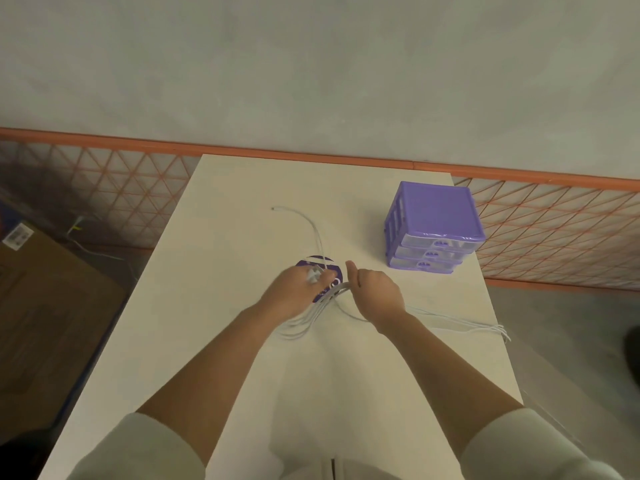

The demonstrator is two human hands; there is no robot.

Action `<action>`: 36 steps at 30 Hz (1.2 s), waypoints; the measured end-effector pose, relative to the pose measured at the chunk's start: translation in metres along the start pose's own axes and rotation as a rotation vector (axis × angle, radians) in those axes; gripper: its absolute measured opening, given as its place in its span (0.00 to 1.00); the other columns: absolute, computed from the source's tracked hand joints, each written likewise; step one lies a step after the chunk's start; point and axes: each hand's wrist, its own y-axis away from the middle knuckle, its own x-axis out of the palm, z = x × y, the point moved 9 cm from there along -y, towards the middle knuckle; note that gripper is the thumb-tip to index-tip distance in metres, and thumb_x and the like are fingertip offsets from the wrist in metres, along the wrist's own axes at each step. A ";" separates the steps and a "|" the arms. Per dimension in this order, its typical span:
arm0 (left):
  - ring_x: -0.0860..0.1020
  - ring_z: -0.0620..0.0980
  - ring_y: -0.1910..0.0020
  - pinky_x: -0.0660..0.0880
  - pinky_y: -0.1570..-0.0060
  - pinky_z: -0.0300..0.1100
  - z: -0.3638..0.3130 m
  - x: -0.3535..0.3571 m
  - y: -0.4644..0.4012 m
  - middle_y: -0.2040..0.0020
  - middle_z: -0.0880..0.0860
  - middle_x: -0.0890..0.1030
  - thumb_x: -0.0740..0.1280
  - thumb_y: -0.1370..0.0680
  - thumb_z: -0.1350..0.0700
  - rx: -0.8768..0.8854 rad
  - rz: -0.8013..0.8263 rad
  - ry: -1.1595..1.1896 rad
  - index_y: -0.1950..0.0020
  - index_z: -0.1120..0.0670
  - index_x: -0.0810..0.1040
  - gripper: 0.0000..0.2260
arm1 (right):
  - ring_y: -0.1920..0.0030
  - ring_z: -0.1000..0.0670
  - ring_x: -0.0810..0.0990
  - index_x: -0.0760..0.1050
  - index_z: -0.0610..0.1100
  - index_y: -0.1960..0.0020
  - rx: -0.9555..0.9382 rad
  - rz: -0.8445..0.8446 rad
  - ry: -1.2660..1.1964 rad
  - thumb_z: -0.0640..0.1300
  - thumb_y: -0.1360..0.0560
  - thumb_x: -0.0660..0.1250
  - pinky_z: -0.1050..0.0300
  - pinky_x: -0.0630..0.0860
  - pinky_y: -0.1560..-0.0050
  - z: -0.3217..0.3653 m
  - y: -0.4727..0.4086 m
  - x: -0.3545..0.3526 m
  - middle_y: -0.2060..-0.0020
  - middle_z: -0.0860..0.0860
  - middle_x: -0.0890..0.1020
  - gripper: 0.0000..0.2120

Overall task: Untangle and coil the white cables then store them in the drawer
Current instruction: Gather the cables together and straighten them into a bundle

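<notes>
Both hands meet at centre frame over the white table (214, 341) — the left hand (298, 289) grips a bundle of white cables (304, 325), the right hand (375, 291) curls around the same strands, thumb up. Loose ends trail right; the purple three-drawer organizer (434, 225) sits upper right, drawers closed.

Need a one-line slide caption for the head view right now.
Both hands, left and right, gather white cables beside a closed purple drawer unit.

Single head-worn wide-angle view, looking forward and down along the bench (214, 341) toward its far edge and the wall (311, 64); close range.
</notes>
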 end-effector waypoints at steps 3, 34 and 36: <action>0.78 0.50 0.60 0.75 0.55 0.50 -0.009 0.021 0.002 0.59 0.54 0.81 0.61 0.22 0.37 0.065 0.070 -0.058 0.60 0.45 0.77 0.15 | 0.59 0.43 0.74 0.74 0.43 0.57 -0.003 -0.003 -0.083 0.57 0.16 0.43 0.53 0.69 0.58 0.004 0.001 -0.005 0.60 0.45 0.79 0.27; 0.77 0.54 0.57 0.70 0.53 0.48 0.014 0.031 0.010 0.58 0.52 0.80 0.60 0.22 0.37 -0.190 -0.254 0.075 0.64 0.48 0.78 0.19 | 0.68 0.49 0.80 0.78 0.43 0.55 -0.009 0.400 -0.435 0.40 0.23 0.60 0.56 0.77 0.62 -0.103 0.025 -0.023 0.64 0.48 0.85 0.08; 0.77 0.53 0.57 0.70 0.53 0.48 0.015 0.031 0.013 0.58 0.52 0.80 0.60 0.22 0.37 -0.187 -0.279 0.056 0.63 0.48 0.78 0.19 | 0.64 0.52 0.82 0.78 0.48 0.57 -0.041 0.401 -0.311 0.42 0.25 0.63 0.52 0.79 0.52 -0.107 0.027 -0.019 0.62 0.52 0.86 0.06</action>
